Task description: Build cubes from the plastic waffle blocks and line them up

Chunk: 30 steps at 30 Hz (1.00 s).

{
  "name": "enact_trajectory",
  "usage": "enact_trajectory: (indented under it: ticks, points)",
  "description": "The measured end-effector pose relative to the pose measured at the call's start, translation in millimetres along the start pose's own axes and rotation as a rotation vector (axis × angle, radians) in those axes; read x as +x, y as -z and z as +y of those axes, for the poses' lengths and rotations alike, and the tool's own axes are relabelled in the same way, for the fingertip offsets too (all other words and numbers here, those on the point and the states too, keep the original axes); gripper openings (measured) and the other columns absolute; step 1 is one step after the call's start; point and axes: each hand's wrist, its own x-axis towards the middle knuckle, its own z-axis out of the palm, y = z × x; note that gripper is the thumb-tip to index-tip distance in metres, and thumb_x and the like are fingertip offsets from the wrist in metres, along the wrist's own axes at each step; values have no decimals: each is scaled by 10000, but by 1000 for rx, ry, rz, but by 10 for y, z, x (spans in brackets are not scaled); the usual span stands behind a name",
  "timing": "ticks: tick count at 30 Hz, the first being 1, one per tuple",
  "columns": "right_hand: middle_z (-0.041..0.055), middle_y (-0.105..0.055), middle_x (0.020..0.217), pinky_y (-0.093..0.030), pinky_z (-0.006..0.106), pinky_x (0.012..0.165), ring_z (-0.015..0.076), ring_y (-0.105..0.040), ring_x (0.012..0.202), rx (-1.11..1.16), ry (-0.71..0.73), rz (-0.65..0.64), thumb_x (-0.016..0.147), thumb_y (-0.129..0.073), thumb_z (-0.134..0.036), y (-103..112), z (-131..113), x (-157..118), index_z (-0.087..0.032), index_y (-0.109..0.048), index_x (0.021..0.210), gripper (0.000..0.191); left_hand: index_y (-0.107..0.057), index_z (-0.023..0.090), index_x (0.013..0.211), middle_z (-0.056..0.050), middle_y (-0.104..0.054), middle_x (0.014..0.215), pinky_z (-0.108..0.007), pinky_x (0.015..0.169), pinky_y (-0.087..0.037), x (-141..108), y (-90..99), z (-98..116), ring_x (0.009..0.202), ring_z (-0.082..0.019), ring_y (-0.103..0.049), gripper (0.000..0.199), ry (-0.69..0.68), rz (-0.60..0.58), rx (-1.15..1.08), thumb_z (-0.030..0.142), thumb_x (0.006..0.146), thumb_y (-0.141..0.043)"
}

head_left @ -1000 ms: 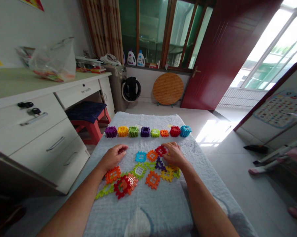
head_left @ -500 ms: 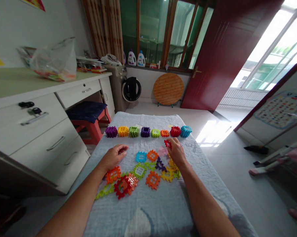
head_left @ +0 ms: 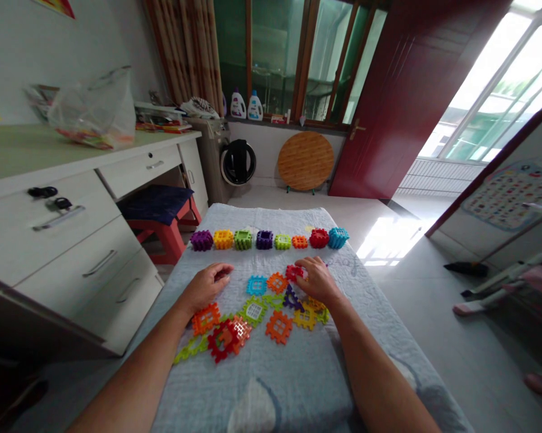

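Right hand (head_left: pixel 316 279) is bent over a squarish red piece (head_left: pixel 293 273), roughly face-up; can't tell if it's gripped. Left hand (head_left: pixel 207 285) half-open, seemingly empty. Cloth (head_left: pixel 264 263) stretches past both to the blocks (head_left: pixel 265 240).

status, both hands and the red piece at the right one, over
Left hand loosely open. Right hand at red piece, grip unclear. Purple triangle lies close by.

Left of the cloth's middle (head_left: pixel 309 385), the left hand (head_left: pixel 207 287) and left arm (head_left: pixel 138 367) are bare; right of it, right hand (head_left: pixel 318 279) and right arm (head_left: pixel 374 355) likewise; both taper toward the wrists (head_left: pixel 337 300).
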Motion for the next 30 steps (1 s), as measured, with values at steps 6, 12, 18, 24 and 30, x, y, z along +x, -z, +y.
enact_trajectory:
  ticks: [6,12,18,24,30]
  points:
    - [50,-654,894,-311,291,776,189,-500,844,-16,4,-30,798,-585,-295,-44,3,-20,-193,-644,976,213,-637,175,1046,-69,-684,1062,-342,895,-483,-1,6,5,950,-218,-634,399,-21,-6,27,416,741,-545]
    - [77,-635,974,-298,319,794,226,-475,933,-41,-106,-10,769,-644,-358,-108,62,-16,-207,-629,1070,336,-645,180,1032,-72,-685,1059,-348,878,-496,-14,15,37,955,-226,-635,400,-11,-6,26,427,732,-554]
    - [78,-634,994,-300,336,838,225,-475,957,-19,-134,65,834,-573,-407,-135,57,-3,-216,-643,1029,282,-645,171,1023,-78,-680,1061,-354,886,-491,-23,17,56,951,-226,-636,385,-23,-4,13,405,731,-555]
    - [59,-634,968,-310,344,836,226,-474,957,14,-55,86,825,-575,-349,-135,-44,6,-232,-654,972,203,-638,173,1041,-84,-663,1094,-363,918,-476,-30,23,63,991,-226,-620,385,-24,-29,13,399,741,-552]
    - [56,-651,1002,-346,347,865,217,-494,948,141,-81,163,792,-522,-197,-143,-6,25,-207,-656,982,233,-647,188,1040,-89,-637,1138,-373,934,-465,-75,73,145,1023,-241,-603,400,-14,-81,37,416,721,-571]
